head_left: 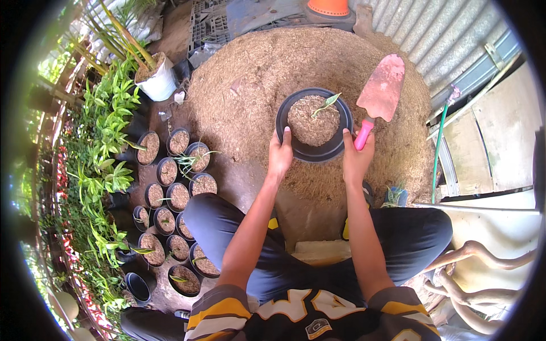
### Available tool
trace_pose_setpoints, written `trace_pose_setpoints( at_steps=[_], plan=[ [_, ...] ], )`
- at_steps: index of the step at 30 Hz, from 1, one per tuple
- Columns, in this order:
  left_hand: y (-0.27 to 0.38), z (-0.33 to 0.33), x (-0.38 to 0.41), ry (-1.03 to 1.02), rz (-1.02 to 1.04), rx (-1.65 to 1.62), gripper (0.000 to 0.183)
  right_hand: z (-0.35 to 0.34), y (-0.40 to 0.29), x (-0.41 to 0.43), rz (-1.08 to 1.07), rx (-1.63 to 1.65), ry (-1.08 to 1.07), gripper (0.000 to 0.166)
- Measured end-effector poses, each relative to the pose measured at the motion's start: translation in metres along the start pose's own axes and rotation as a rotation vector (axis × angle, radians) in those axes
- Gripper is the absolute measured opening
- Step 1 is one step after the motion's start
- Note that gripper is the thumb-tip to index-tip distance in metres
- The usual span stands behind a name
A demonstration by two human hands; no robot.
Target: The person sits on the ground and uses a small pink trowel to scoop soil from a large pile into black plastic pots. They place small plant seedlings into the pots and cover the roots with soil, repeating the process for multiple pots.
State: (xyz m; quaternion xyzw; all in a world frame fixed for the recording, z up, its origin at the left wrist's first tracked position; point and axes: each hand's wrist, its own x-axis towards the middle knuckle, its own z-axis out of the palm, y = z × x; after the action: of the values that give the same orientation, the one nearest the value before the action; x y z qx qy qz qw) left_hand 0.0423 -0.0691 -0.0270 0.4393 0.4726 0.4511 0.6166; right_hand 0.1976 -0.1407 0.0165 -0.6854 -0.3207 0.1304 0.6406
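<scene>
Between my hands is a round black plastic plant pot (315, 154), held over the near side of a mound of dry brown potting mix (243, 98). Potting mix fills the pot, and a small cutting with a green, pale-edged leaf (329, 101) leans to the right out of it. My left hand (280, 152) grips the pot's left rim, thumb on top. My right hand (359, 160) has its thumb on the right rim and also holds the pink handle of a garden trowel (381, 87). The trowel's soil-dusted reddish blade points up and away from me.
Several filled black pots (178, 197) with small plants stand at left, near an empty black pot (138, 286). Beyond them grow leafy green plants (113, 174). A white grow bag (157, 83) stands at upper left. Corrugated metal sheeting (443, 38) and twisted branches (473, 294) are at right.
</scene>
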Motion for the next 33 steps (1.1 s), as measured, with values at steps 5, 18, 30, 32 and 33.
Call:
trace_pose_setpoints(
  at_steps=[5, 18, 30, 32, 33],
  plan=[
    [-0.012, -0.006, 0.010, 0.095, 0.130, 0.104, 0.035, 0.005, 0.019, 0.007, 0.175, 0.315, 0.010, 0.024],
    [0.020, -0.043, 0.026, 0.310, -0.218, -0.344, 0.036, -0.025, 0.118, -0.025, 0.737, -0.064, -0.238, 0.037],
    [0.049, -0.095, 0.034, 0.683, 0.006, -0.457, 0.045, 0.088, 0.178, -0.046, 0.572, -0.460, -0.605, 0.052],
    [0.049, -0.089, 0.041, 0.651, -0.009, -0.501, 0.044, 0.125, 0.231, -0.025, 0.494, -0.490, -0.537, 0.056],
    [0.048, -0.086, 0.044, 0.625, -0.014, -0.509, 0.044, 0.142, 0.249, -0.014, 0.483, -0.461, -0.480, 0.056]
  ],
)
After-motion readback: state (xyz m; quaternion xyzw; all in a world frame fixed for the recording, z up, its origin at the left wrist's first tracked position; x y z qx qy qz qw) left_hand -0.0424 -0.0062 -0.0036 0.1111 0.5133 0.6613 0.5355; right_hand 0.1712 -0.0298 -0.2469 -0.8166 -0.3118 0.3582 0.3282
